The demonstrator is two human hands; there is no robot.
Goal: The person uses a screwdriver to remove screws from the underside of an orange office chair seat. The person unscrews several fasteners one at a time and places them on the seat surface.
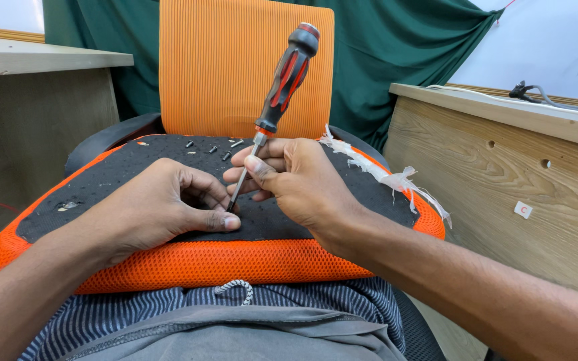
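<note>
Pinching the screwdriver (272, 110) shaft low, right hand (296, 180) is steadying its tip on the seat pad (122, 174); left hand (162, 204) is curling beside the tip, holding nothing visible. Rigid, top-heavy tool; grippy handle is the better hold.

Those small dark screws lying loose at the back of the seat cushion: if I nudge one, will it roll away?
The screws look short and cylindrical, so one would probably roll if nudged sideways. The black fabric under them looks rough, likely stopping a roll early. They seem tiny and light, so probably fiddly to pinch.
</note>
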